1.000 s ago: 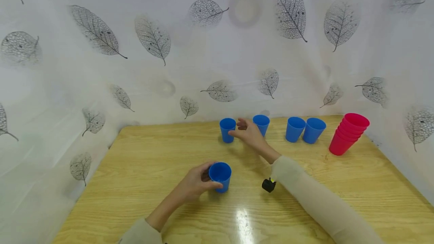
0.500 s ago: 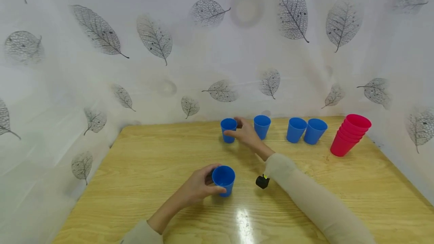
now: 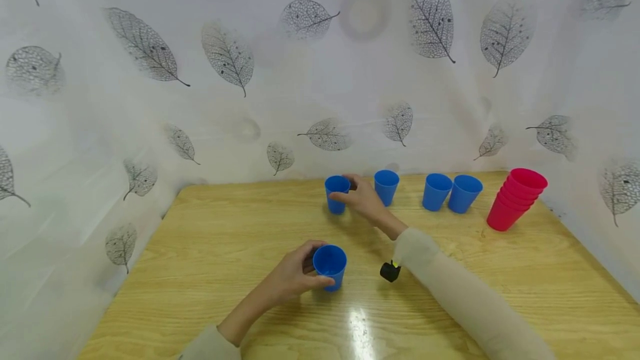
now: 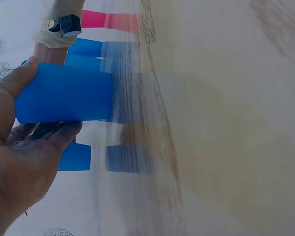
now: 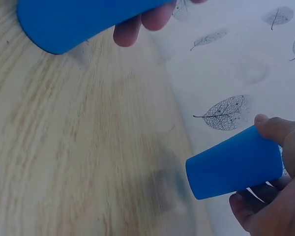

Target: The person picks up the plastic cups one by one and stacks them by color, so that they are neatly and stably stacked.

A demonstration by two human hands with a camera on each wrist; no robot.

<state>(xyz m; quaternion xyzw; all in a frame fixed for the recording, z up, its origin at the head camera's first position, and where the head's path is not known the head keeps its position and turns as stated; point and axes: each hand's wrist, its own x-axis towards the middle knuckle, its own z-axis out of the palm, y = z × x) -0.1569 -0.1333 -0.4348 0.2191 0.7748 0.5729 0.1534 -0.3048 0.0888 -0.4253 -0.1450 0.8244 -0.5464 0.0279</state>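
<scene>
Blue near cup [image 3: 330, 263] sits in the curled fingers of the left hand [image 3: 291, 275] while the right hand [image 3: 363, 200] grips the far cup [image 3: 337, 185] towards the back of the desk [image 3: 225, 238], apparently a gathering step, the next move probably calling for a steady carry nearer.

A yellowish wood-grain table [image 3: 225, 226] fills the lower part of the head view, glossy enough to throw back a bright streak of light near the front. Three blue cups stand upright along its back: one [image 3: 386, 188] apart, then, farther right, a pair [image 3: 435, 193] set close side by side. Near the back right corner stands a stack of nested red cups [image 3: 515, 201].
</scene>
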